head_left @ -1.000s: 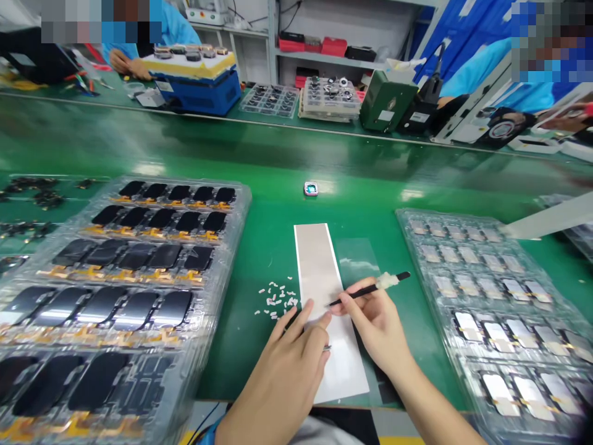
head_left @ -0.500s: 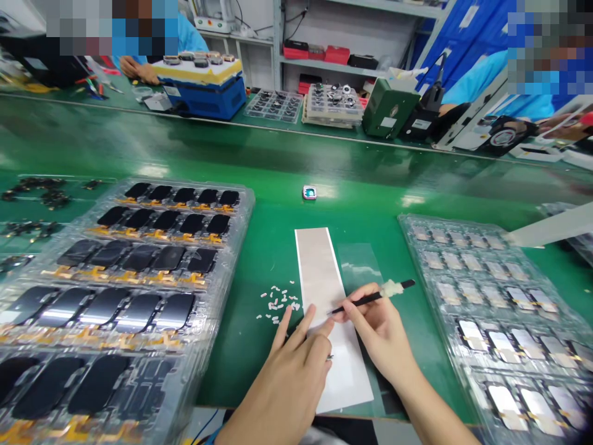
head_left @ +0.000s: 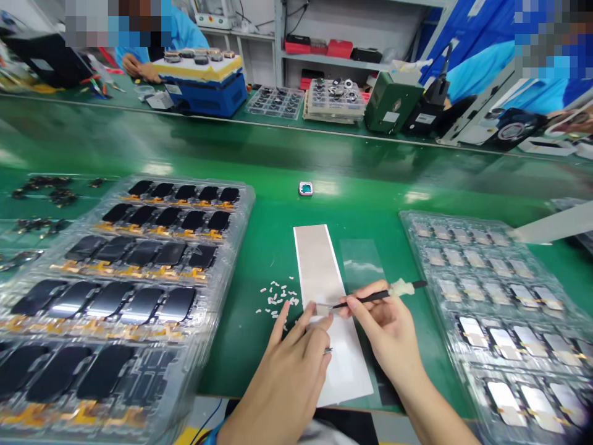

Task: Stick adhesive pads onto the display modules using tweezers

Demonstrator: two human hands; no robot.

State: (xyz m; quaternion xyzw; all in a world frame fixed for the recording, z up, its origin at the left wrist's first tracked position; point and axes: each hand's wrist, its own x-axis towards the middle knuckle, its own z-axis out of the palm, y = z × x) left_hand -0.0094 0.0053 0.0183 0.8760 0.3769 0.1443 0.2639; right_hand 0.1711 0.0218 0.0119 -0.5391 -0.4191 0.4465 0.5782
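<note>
My left hand (head_left: 294,358) lies with fingers spread over the left side of a long pale strip sheet (head_left: 319,259). Its fingertips press on the sheet's middle, where the beige part meets the white part. In my right hand (head_left: 389,321) is a pair of slim black tweezers (head_left: 370,296) with a pale wrapping near the back end. The thin tip points left and reaches a small strip of the sheet beside my left fingertips. Small white bits (head_left: 280,293) lie scattered on the green mat, left of the sheet. Under the sheet's right side shows a clear film (head_left: 364,262).
At left stands a clear tray (head_left: 245,198) of black screens with orange flex cables. Another clear tray (head_left: 412,222) with silvery parts is at right. A small watch-like case (head_left: 306,188) sits ahead. Co-workers sit behind the far ledge, near a blue machine (head_left: 213,96).
The tweezers' tip has shifted a little left and up along the sheet, between my left fingertips. My right hand has moved slightly right. My left hand stays nearly in place.
</note>
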